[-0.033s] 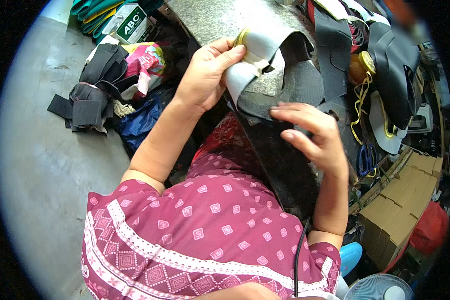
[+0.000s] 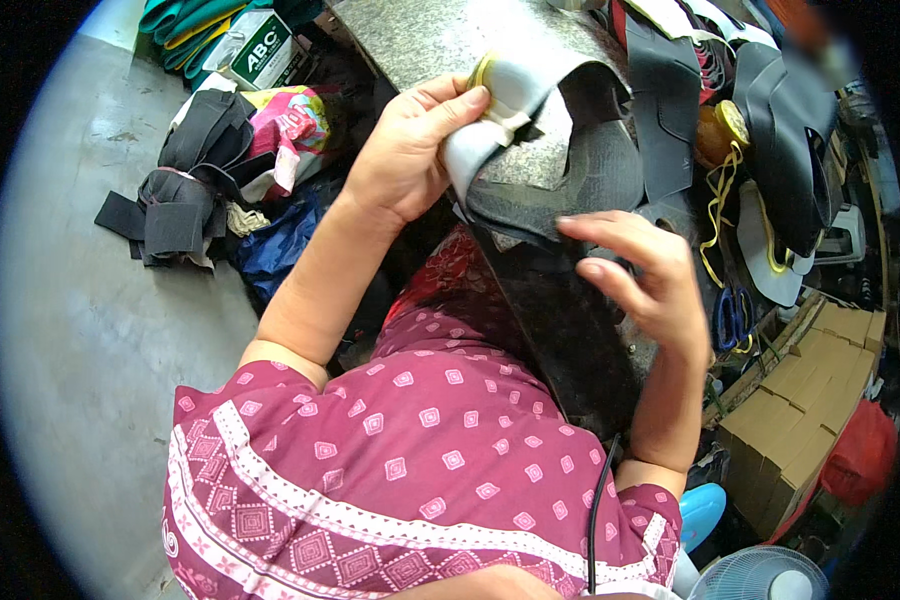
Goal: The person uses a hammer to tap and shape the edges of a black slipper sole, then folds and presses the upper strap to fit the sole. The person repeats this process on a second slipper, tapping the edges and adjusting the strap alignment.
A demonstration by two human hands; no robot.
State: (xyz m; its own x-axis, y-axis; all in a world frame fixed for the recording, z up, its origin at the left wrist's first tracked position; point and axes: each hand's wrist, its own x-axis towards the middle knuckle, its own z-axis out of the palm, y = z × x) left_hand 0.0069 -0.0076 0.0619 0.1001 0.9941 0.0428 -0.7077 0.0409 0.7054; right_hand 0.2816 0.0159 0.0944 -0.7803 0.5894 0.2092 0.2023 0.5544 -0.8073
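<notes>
A looped shoe upper (image 2: 595,175), black on one face and pale grey on the other, is held over the work surface. My left hand (image 2: 400,150) is closed on its grey edge, thumb on top, beside a yellow strip. My right hand (image 2: 650,270) is at the loop's near black edge. Its thumb and forefinger are apart, and the fingertips are at or just off the edge; I cannot tell if they touch.
The speckled stone slab (image 2: 410,35) lies beyond my hands. More black shoe uppers (image 2: 665,110) are piled right, by a yellow-capped jar (image 2: 725,130) and blue-handled scissors (image 2: 735,315). A cardboard box (image 2: 800,400) stands lower right. Bundled black strips (image 2: 175,205) lie left.
My right hand has shifted slightly right and down along the near edge of the upper. The loop has tilted a little; my left hand keeps its hold.
</notes>
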